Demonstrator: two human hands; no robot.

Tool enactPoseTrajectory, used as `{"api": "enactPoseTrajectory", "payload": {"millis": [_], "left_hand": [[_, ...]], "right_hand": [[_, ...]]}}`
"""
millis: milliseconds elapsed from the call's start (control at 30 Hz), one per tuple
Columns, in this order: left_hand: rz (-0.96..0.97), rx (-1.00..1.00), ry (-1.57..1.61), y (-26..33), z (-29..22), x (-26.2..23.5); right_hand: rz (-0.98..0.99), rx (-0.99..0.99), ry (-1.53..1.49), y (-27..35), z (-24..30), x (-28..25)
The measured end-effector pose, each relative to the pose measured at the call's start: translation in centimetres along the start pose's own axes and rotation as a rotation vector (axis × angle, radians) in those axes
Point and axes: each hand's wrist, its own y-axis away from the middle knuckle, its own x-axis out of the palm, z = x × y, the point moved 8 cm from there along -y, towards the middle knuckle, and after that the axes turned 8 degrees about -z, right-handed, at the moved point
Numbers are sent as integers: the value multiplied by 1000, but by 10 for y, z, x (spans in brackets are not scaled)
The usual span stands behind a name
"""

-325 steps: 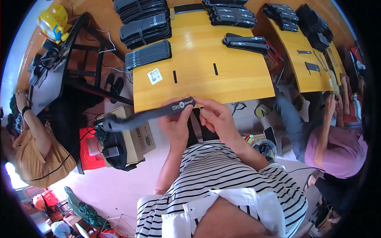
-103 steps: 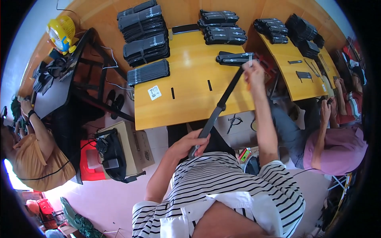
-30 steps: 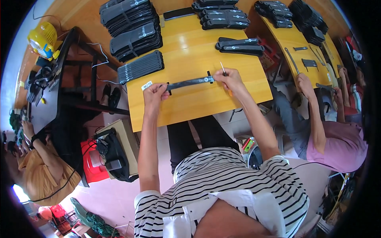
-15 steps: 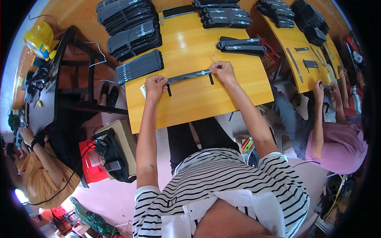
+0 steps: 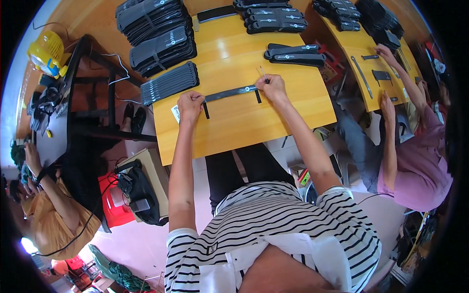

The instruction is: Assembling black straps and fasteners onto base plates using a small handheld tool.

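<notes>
A flat black strap [image 5: 225, 94] with a pale printed mark near its right end lies across the yellow table in front of me. My left hand [image 5: 190, 105] pinches its left end. At the right end, my right hand [image 5: 272, 88] closes on the strap and also keeps a thin pointed tool [image 5: 264, 74] between its fingers, tip up and away from me. Two short black strips [image 5: 207, 110] stick out below the strap, one near each end. A white paper label [image 5: 176, 113] shows partly beside my left hand.
Fanned straps [image 5: 171, 82] lie left of my hands, with bundled stacks [image 5: 163, 49] behind. More bundles [image 5: 276, 20] and a loose pair [image 5: 296, 54] sit on the right. A dark phone-like slab [image 5: 217, 14] rests at the back. Co-workers sit on both sides; a yellow fan [image 5: 48, 52] stands left.
My hands and the strap stay nearly in place. The co-worker on the right has moved one hand up and forward over their table, apart from the other hand.
</notes>
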Motion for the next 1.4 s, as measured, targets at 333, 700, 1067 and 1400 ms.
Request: {"api": "enactPoseTrajectory", "payload": {"millis": [333,700,1067,1400], "left_hand": [[-34,43,-21,0,2,1],[-42,44,-68,-11,15,6],[45,-21,0,-9,6,7],[66,-23,-178,-7,2,7]], "right_hand": [[-63,-75,122,5,12,-4],[-117,-147,217,10,21,-5],[-72,-152,214,12,24,-6],[-46,-153,147,6,16,-7]]}}
